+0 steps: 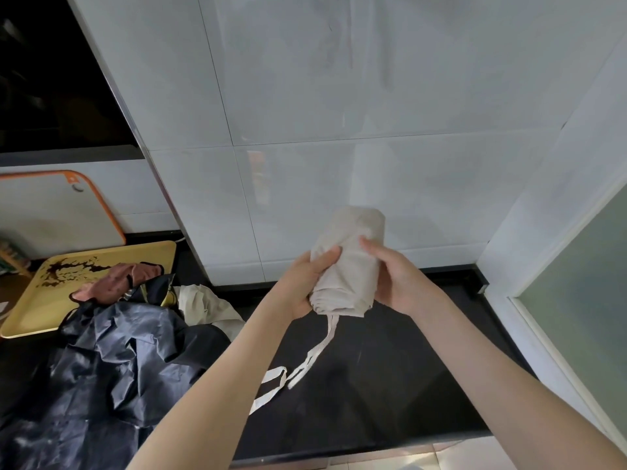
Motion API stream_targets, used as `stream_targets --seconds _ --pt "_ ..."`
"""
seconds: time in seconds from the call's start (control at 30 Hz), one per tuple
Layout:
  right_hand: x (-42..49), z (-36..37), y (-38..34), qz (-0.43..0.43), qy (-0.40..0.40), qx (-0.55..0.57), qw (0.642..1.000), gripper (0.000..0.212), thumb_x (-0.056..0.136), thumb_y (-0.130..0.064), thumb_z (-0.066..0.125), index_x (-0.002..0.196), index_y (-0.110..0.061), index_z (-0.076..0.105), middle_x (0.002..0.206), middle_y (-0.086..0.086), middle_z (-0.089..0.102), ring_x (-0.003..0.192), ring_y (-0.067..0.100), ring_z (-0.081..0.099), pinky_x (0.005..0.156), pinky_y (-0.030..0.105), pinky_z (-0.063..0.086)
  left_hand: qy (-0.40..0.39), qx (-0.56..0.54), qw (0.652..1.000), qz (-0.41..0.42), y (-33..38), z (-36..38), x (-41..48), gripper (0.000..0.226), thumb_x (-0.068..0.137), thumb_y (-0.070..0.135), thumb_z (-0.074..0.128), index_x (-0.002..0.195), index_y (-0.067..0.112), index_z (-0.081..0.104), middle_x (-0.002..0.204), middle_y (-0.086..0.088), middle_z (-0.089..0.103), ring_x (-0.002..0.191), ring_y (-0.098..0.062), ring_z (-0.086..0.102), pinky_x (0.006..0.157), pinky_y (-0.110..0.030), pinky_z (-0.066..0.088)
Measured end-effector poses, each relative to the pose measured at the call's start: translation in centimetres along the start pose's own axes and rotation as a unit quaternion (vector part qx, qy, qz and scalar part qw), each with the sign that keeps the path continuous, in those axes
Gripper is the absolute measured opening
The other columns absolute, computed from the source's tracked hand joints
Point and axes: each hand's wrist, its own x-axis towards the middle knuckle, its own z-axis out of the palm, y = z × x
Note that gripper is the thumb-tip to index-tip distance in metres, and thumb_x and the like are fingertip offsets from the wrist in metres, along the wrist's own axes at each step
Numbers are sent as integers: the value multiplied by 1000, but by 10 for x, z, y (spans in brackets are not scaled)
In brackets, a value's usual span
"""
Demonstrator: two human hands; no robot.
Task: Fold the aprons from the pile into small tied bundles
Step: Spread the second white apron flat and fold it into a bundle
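Your left hand (pixel 305 286) and right hand (pixel 397 276) each clamp round rolled beige cloth apron (pixel 349 262), held upright above black counter (pixel 390 368); its white strap (pixel 322 344) dangles onto counter. Left of it, crumpled navy apron pile (pixel 112 361), perhaps several garments.

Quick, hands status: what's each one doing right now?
Left hand: grips the rolled beige apron near its lower end.
Right hand: holds the same roll from the other side, thumb pressed on the cloth.
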Motion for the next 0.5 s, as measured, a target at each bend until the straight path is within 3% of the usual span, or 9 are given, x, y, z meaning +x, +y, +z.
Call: stream_targets --seconds 0.1,0.23,0.33,0.5 --pt "2 3 8 15 57 76 995 42 84 -21 69 122 -6 60 111 12 71 104 28 67 94 43 52 17 51 999 -8 8 11 -4 32 89 26 65 112 3 61 99 -13 73 94 -28 70 77 -37 57" --pt "6 -1 11 -31 81 176 981 42 90 -20 63 129 -8 53 117 12 69 108 29 66 96 47 50 2 -90 996 24 3 14 -11 47 91 40 54 122 5 59 116 -14 68 106 -27 66 86 -35 55" --pt "8 1 10 -73 63 190 977 41 94 -23 56 132 -9 51 121 12 67 112 27 64 103 48 45 -4 -138 990 40 -8 19 -13 49 95 46 45 124 8 57 119 -12 67 108 -24 65 82 -33 56" --pt "2 3 2 -107 71 193 973 40 92 -24 59 128 -8 55 118 14 68 108 29 66 98 49 48 -11 -102 994 47 -14 25 -9 33 93 18 57 124 5 58 115 -10 69 104 -21 67 78 -29 57"
